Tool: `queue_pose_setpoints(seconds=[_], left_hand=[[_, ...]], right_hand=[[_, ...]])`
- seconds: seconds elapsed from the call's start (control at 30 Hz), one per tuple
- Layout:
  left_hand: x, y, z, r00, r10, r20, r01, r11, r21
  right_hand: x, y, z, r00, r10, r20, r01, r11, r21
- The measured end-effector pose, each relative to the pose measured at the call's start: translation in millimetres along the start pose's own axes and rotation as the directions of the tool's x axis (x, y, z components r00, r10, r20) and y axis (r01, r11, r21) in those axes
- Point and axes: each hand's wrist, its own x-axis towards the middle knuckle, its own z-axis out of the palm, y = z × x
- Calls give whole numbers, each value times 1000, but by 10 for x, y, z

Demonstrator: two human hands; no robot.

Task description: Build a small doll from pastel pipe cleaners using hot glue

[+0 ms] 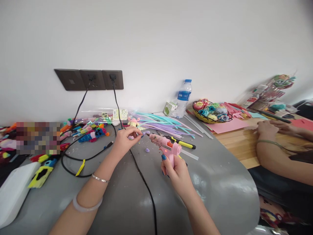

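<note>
My right hand [176,172] grips the handle of a pink glue gun [166,146], its nozzle pointing left. My left hand [125,138] pinches a small purple piece [146,133] right at the nozzle tip. Another small purple blob [147,150] lies on the grey table [215,182] just below. The gun's black cord [144,182] runs down the table between my arms. I wear two bracelets on my left wrist.
Pastel pipe cleaners [166,124] lie behind the gun, with a yellow-black tool [184,143], a water bottle [183,98] and a small green box [169,108]. Colourful craft bits crowd the left. Wall sockets [89,79] hold plugs. Another person's arms [276,143] rest at right near a bowl of fabric roses [211,111].
</note>
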Motion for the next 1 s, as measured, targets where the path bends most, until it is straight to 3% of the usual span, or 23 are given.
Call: queue_pose_setpoints(seconds=[0.13, 0.3, 0.4, 0.57, 0.73, 0.83, 1.0], left_hand=[[14, 25, -7, 999, -32, -22, 31, 999, -17], [28, 46, -16, 993, -110, -31, 107, 990, -94], [23, 30, -28, 986, -163, -33, 160, 984, -81], [24, 15, -46, 987, -149, -65, 150, 989, 0], [38, 17, -48, 990, -119, -73, 120, 993, 19], [43, 10, -45, 991, -110, -71, 113, 993, 33], [38, -3, -45, 990, -120, -68, 123, 991, 44]], right_hand=[[-5, 9, -9, 1000, 13, -3, -13, 999, 45], [-4, 52, -125, 993, 103, -60, -75, 930, 359], [35, 192, -346, 971, 189, -146, -103, 884, 455], [39, 583, -908, 856, 406, -320, -148, 785, 601], [-64, 796, -1299, 823, 536, -189, -176, 556, 813], [-59, 819, -1369, 797, 591, -122, -206, 457, 865], [-3, 807, -1396, 799, 601, 18, -296, 368, 881]])
